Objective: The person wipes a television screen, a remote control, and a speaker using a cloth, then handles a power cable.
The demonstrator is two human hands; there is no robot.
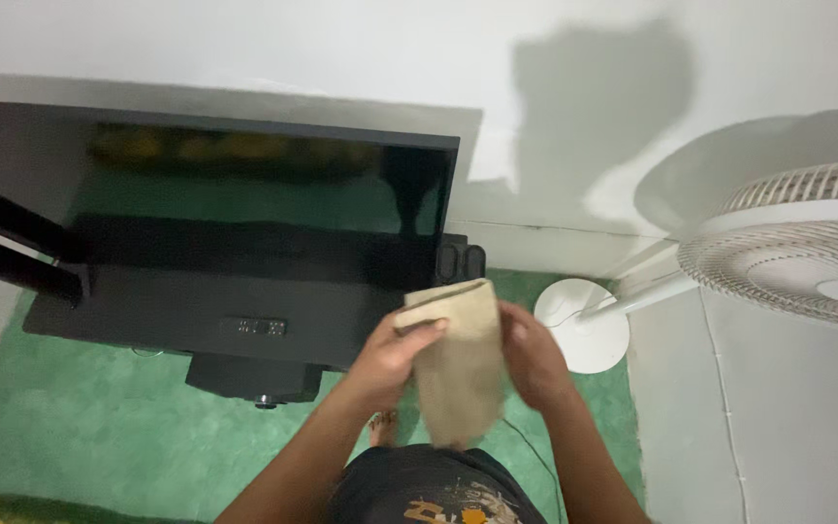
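A folded beige cloth (460, 364) hangs between both of my hands in front of my body. My left hand (390, 357) pinches its upper left edge, thumb across the top. On the other side, my right hand (532, 354) grips the cloth's right edge. Just beyond the cloth stands a black flat-screen television (215, 184) on a black stand (244, 311), its screen dark and reflecting the room.
A white pedestal fan (797, 252) leans in from the right, its round base (584, 325) on the green carpet (80, 427) by the white wall. A thin cable runs along the carpet near my feet. A small black box sits under the stand.
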